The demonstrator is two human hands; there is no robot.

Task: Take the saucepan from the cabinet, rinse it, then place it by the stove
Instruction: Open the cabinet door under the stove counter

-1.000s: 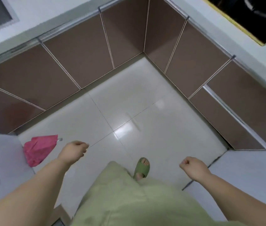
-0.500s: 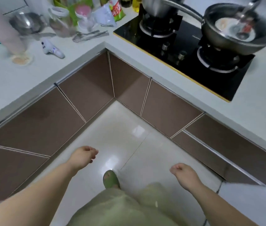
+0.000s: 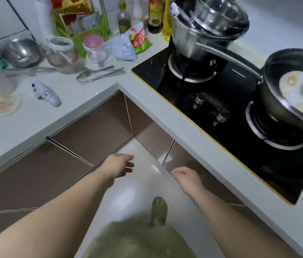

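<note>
Table, left run (image 3: 26, 123): we see a steel bowl (image 3: 21, 53), jars, and loose cutlery (image 3: 100, 73).
Cabinet doors (image 3: 95, 131): brown, all closed, under the table corner.
Left hand (image 3: 118, 164): our fingers loosely spread, holding nothing, above the floor.
Right hand (image 3: 188, 178): our fingers relaxed, slightly curled, empty, near the cabinet front.
Stove (image 3: 221, 112): black, set into the table at right.
Saucepan (image 3: 202, 25): steel, long-handled, sitting on the rear burner.
Frying pan (image 3: 295, 94): on the front burner.
</note>
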